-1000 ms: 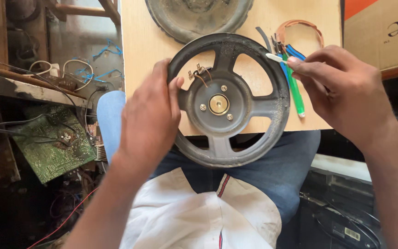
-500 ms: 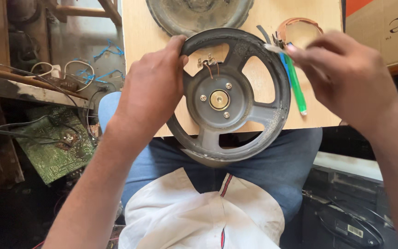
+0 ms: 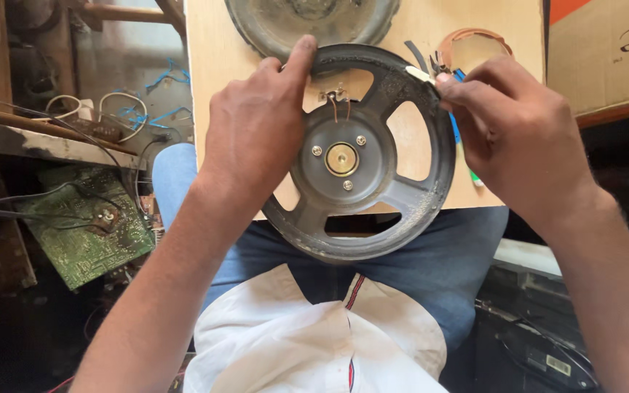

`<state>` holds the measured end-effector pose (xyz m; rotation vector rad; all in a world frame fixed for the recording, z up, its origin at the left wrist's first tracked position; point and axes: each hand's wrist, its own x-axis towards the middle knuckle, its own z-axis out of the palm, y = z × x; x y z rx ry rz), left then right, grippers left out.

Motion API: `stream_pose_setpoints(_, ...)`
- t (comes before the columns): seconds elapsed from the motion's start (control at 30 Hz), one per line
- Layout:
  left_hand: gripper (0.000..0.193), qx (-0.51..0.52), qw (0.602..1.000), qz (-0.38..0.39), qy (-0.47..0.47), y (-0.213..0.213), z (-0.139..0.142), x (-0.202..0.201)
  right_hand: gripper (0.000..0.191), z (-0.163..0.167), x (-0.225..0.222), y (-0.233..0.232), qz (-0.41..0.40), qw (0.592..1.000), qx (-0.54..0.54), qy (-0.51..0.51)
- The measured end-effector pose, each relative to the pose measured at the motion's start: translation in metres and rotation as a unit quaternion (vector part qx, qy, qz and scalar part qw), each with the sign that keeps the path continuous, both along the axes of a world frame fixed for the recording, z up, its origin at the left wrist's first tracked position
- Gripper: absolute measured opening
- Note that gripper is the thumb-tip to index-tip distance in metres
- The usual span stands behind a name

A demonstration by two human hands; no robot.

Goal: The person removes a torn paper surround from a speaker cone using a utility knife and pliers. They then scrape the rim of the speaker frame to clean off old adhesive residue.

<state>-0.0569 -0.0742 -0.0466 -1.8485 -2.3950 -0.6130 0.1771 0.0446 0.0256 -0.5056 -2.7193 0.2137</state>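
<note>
- The dark grey, spoked, round metal speaker frame (image 3: 362, 156) lies flat on a pale wooden board (image 3: 216, 58) that serves as the surface across the person's lap; its near rim hangs over the board's near edge, above the blue jeans (image 3: 431, 284).
- The left hand (image 3: 256, 135) is spread over the frame's left side, fingers curled over the rim and the forefinger stretched to the far edge, apparently to keep the frame from turning.
- The right hand (image 3: 511, 138) is closed, fingers pressed together around a thin tool with a pale tip (image 3: 420, 73) that rests on the frame's far right rim; what kind of tool it is cannot be told.
- Two copper wire ends (image 3: 338, 102) stand at a small terminal above the brass centre (image 3: 341, 159).
- A second round grey metal part (image 3: 271, 29) lies at the far side, a green circuit board (image 3: 85, 229) to the left.
</note>
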Motion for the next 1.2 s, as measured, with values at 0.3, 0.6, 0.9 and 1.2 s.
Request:
stream_pose_setpoints(0.3, 0.032, 0.009, 0.999, -0.052, -0.01, 0.006, 0.003, -0.004, 0.026, 0.017, 0.016, -0.039, -0.095, 0.995, 0.003, -0.026)
stream_pose_setpoints(0.6, 0.045, 0.038, 0.997, -0.06, 0.009, 0.009, -0.003, -0.005, 0.023, -0.011, 0.01, -0.011, -0.048, 0.998, -0.013, 0.027)
stream_pose_setpoints(0.9, 0.043, 0.026, 0.995, -0.092, -0.019, 0.018, -0.001, -0.009, 0.022, -0.029, -0.002, -0.011, -0.069, 0.987, -0.104, 0.1)
stream_pose_setpoints(1.2, 0.041, 0.041, 0.989, -0.127, -0.058, 0.02, 0.002, -0.006, 0.026, -0.016, 0.033, -0.035, -0.144, 0.988, -0.052, 0.029)
